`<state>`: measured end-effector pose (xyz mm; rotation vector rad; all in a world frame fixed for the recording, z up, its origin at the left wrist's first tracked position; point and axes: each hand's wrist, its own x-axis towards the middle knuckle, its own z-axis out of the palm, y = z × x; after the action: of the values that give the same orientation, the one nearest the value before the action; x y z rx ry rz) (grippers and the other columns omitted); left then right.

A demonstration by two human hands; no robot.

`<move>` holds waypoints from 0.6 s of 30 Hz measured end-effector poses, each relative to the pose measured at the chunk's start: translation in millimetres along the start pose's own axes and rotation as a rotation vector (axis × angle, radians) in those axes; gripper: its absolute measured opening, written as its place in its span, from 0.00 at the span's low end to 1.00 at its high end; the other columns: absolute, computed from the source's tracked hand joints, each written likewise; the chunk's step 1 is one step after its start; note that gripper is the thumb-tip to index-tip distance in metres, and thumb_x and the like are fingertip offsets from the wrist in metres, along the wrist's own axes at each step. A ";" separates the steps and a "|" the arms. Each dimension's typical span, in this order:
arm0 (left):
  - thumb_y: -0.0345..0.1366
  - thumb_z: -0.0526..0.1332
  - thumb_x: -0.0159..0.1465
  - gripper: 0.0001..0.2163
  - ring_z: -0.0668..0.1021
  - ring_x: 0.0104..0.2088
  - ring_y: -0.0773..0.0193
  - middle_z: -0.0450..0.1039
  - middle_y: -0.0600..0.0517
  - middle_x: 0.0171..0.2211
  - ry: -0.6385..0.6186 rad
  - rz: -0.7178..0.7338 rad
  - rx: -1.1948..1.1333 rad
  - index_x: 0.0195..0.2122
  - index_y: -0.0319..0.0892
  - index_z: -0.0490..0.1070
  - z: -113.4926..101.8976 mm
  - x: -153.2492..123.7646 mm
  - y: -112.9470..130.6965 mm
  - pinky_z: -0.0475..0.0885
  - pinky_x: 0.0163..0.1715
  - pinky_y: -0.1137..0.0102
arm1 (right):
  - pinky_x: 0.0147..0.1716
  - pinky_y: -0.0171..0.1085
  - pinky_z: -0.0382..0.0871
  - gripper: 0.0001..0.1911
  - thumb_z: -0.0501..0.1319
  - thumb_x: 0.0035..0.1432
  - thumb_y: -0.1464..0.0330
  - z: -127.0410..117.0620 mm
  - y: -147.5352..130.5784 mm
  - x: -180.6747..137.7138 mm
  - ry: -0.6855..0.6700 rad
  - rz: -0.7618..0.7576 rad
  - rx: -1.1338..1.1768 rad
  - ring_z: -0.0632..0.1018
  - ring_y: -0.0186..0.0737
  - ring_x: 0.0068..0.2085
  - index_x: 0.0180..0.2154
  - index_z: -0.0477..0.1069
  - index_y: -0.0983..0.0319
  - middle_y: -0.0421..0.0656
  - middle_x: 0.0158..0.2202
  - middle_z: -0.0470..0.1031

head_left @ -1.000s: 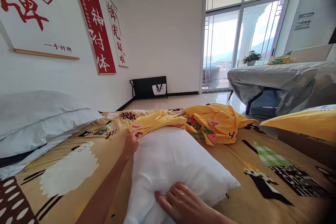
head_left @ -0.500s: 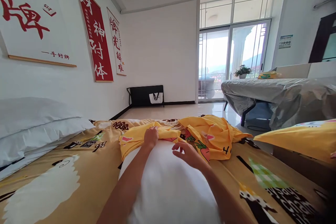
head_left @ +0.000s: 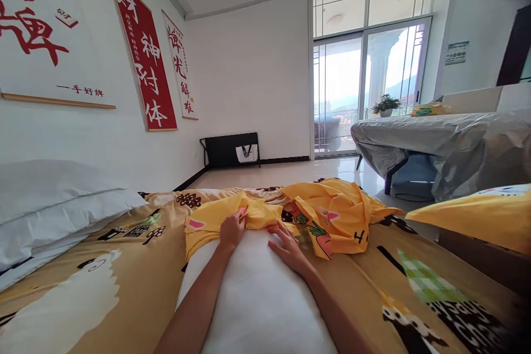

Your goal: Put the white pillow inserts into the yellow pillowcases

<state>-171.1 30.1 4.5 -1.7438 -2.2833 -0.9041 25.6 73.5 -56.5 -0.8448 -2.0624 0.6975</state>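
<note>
A bare white pillow (head_left: 257,298) lies lengthwise in front of me on a bed with a tan cartoon-print sheet (head_left: 124,265). Its far end goes into a crumpled yellow printed pillowcase (head_left: 332,213). My left hand (head_left: 232,229) pinches the pillowcase's edge at the pillow's far end. To its right, my right hand (head_left: 286,246) lies on the pillow with fingers stretched forward, fingertips touching the yellow cloth. Both forearms stretch along the pillow.
Two white pillows (head_left: 50,204) are stacked at the left by the wall. A yellow cushion (head_left: 477,215) lies at the right. Beyond the bed stand a plastic-covered table (head_left: 435,138), a black rack (head_left: 230,149) and glass doors (head_left: 365,83).
My right hand went from the pillow's near end to its far end and now rests by the pillowcase. My left hand shifted right along the pillowcase's edge.
</note>
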 end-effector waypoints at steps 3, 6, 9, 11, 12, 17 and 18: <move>0.42 0.54 0.64 0.11 0.76 0.32 0.61 0.76 0.48 0.30 0.026 0.064 -0.106 0.35 0.42 0.73 -18.6 -16.4 2.6 0.64 0.33 0.72 | 0.57 0.52 0.57 0.21 0.58 0.54 0.58 1.2 3.9 0.0 0.030 -0.072 0.030 0.64 0.50 0.60 0.49 0.72 0.58 0.49 0.57 0.68; 0.47 0.51 0.64 0.16 0.72 0.28 0.65 0.72 0.53 0.25 0.052 0.117 -0.218 0.28 0.42 0.70 -45.1 -40.9 -9.4 0.64 0.30 0.74 | 0.54 0.50 0.61 0.18 0.57 0.55 0.60 -1.2 2.3 -0.4 0.117 -0.120 0.044 0.70 0.50 0.55 0.45 0.74 0.60 0.50 0.52 0.72; 0.54 0.48 0.62 0.22 0.68 0.26 0.66 0.64 0.54 0.21 0.145 0.072 -0.348 0.23 0.41 0.65 -75.9 -73.8 -39.7 0.64 0.27 0.75 | 0.50 0.48 0.64 0.13 0.55 0.58 0.64 -10.2 -12.1 -3.2 0.200 -0.189 0.037 0.74 0.47 0.49 0.40 0.75 0.60 0.49 0.47 0.75; 0.57 0.52 0.59 0.23 0.64 0.24 0.67 0.59 0.56 0.20 0.242 -0.017 -0.515 0.22 0.41 0.65 -95.4 -98.8 -66.8 0.62 0.24 0.75 | 0.47 0.45 0.66 0.12 0.54 0.59 0.66 -18.2 -27.3 -7.8 0.187 -0.256 0.051 0.75 0.45 0.45 0.37 0.75 0.60 0.48 0.44 0.76; 0.58 0.54 0.57 0.23 0.64 0.24 0.67 0.58 0.56 0.20 0.274 -0.049 -0.584 0.21 0.41 0.64 -103.6 -111.5 -81.0 0.62 0.24 0.74 | 0.46 0.44 0.66 0.11 0.54 0.59 0.67 -22.2 -35.5 -10.9 0.159 -0.292 0.060 0.75 0.44 0.44 0.35 0.75 0.60 0.48 0.42 0.77; 0.57 0.57 0.56 0.23 0.70 0.31 0.62 0.65 0.52 0.29 0.109 -0.099 -0.693 0.18 0.42 0.64 -113.9 -164.8 -137.4 0.69 0.32 0.70 | 0.41 0.40 0.68 0.09 0.56 0.59 0.67 -36.1 -68.3 -28.3 -0.088 -0.401 -0.021 0.75 0.40 0.37 0.30 0.74 0.58 0.43 0.33 0.76; 0.58 0.57 0.55 0.23 0.71 0.32 0.60 0.66 0.52 0.29 0.069 -0.103 -0.670 0.17 0.43 0.64 -109.9 -171.6 -143.2 0.70 0.33 0.68 | 0.40 0.40 0.67 0.09 0.57 0.58 0.67 -37.5 -71.3 -30.5 -0.126 -0.404 -0.050 0.74 0.39 0.35 0.29 0.74 0.58 0.42 0.31 0.76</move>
<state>-273.5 -193.2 -36.7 -1.7609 -2.1823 -1.8842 47.5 12.7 0.4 -0.3962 -2.2789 0.4866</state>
